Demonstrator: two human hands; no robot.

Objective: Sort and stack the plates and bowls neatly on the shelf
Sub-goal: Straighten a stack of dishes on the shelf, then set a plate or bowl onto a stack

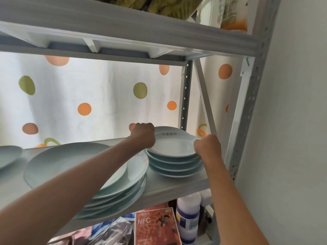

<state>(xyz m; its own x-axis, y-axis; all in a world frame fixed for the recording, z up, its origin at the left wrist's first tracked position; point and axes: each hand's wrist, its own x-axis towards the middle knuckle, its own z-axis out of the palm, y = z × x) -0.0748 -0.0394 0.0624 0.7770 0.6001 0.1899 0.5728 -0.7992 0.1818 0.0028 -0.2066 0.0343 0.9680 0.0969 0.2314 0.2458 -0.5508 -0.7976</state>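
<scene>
**Seating the top dish on the right-hand stack**

The small stack (175, 165) of pale green shallow dishes stood at the right end of the shelf (177, 187), near the right upright (247, 110). The top dish (174, 145) lay on that stack, tilted slightly and offset from the dishes beneath.

The left hand (143, 135) gripped the dish's left rim, fingers curled over the edge. The right hand (208, 146) was clenched on the right rim; whether its fingers also touched the lower dishes could not be determined, as the knuckles hid them. Both hands were therefore closed on the same dish, one at each side, with the dish directly between them. Neither hand was clearly nearer.

The large plate stack (85, 174) sat just left of the small stack, under the left forearm, its front edge overhanging the shelf lip. A further plate (8, 154) lay at the far left.

The dish probably needed only levelling and centring. Risk: the left forearm crossed close above the overhanging large plates.
</scene>
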